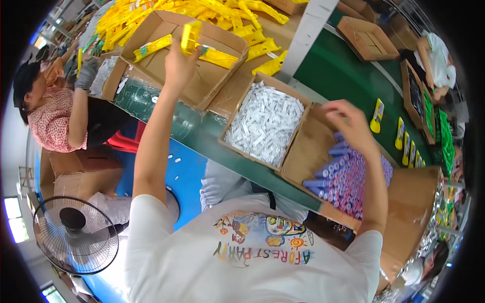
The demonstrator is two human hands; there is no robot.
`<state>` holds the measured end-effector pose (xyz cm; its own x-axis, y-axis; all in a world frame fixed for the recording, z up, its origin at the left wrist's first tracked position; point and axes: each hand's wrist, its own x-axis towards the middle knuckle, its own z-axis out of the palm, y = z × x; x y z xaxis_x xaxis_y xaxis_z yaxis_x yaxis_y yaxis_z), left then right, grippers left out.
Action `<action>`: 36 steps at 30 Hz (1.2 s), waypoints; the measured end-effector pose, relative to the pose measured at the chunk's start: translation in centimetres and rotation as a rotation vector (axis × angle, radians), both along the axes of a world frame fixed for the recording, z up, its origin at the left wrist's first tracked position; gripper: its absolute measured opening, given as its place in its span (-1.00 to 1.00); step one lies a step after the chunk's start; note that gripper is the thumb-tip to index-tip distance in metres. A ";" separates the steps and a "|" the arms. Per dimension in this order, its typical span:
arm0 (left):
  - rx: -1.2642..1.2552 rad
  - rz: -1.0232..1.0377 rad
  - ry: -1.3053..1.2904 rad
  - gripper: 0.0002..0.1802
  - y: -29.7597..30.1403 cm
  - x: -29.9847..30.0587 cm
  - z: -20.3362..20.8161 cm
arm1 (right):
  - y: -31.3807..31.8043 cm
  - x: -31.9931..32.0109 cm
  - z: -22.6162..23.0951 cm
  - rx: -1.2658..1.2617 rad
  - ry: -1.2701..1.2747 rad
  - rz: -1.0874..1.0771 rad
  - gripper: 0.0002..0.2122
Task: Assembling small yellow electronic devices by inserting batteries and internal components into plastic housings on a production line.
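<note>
My left hand (179, 68) is raised over a shallow cardboard tray (146, 28), its fingers closed round a yellow plastic piece (190, 38). Two more yellow parts (220, 56) with green bits lie in that tray. My right hand (353, 126) hovers by the carton of purple tubes (343, 174), fingers bent and apart, with nothing visible in them. Between my hands stands a carton full of small white strips (265, 121). The tubes are stacked with their round ends toward me.
A heap of yellow parts (121, 22) covers the far left of the table. On the green belt (333, 70) several yellow pieces (377, 116) lie in a row. A grey-gloved co-worker (60, 113) sits at left, near a standing fan (73, 232). A metal post (305, 38) rises at the back.
</note>
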<state>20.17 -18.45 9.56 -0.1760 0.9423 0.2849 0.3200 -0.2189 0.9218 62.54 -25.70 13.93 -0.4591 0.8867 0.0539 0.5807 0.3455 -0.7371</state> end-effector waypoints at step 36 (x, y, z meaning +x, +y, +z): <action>-0.399 -0.648 -0.746 -0.63 -20.7 16.9 -0.3 | -10.6 1.0 -2.9 0.185 -0.678 -0.037 -0.74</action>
